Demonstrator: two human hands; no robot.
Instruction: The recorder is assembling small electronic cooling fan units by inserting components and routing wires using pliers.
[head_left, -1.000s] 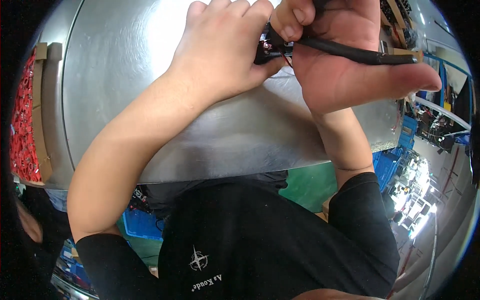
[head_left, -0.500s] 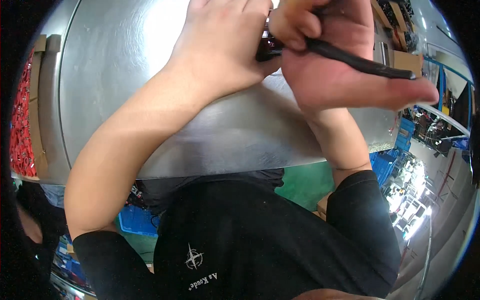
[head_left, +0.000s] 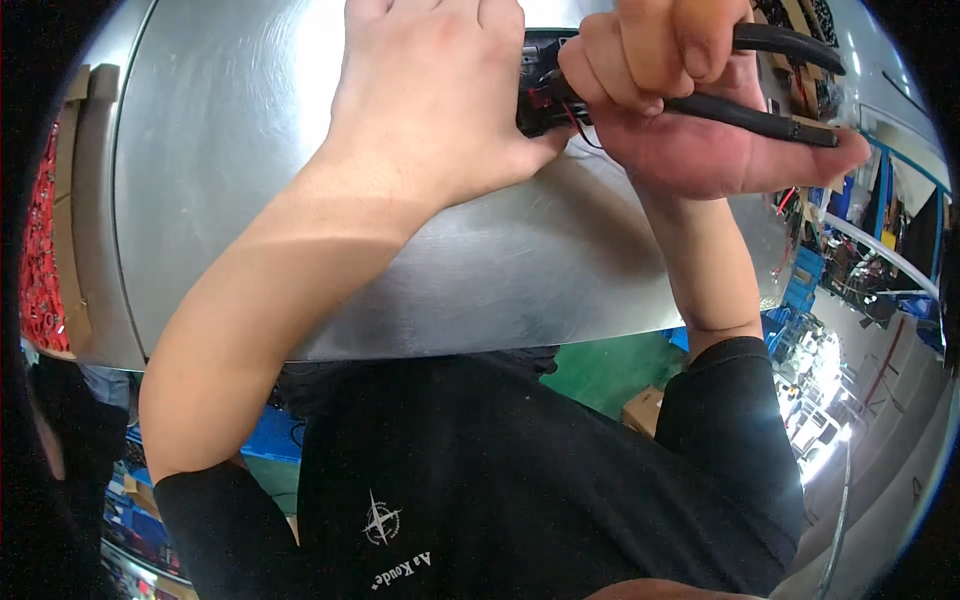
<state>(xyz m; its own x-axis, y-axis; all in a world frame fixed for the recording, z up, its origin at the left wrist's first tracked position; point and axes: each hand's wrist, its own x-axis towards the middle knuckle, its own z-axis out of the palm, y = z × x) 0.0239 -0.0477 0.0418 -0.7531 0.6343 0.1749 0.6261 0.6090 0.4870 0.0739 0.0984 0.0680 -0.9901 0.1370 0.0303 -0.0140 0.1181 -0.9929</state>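
Observation:
My left hand [head_left: 430, 120] lies over a black device [head_left: 545, 62] on the metal table, its thumb along the near side, gripping it. Most of that device is hidden under the hand. Beside the thumb, a small red and black part with thin wires [head_left: 578, 122] shows at its right edge. Fingers of my right hand [head_left: 670, 75] curl around a pair of black-handled pliers [head_left: 755, 119], with the two handles spread apart and pointing right. The thumb is stretched out along the nearer handle. The pliers' jaws are hidden behind the fingers, close to the device.
The shiny metal table [head_left: 480, 280] spans the space under my arms. A cardboard-sided box of red parts [head_left: 42, 265] stands at the far left. Blue crates [head_left: 270, 437] and a cardboard box [head_left: 643, 410] sit below the table. A person in dark clothes [head_left: 75, 430] is at the left edge.
My right hand has shifted slightly right and up, and both handles of the pliers now show, spread apart. More of the black device and its wires has come into sight.

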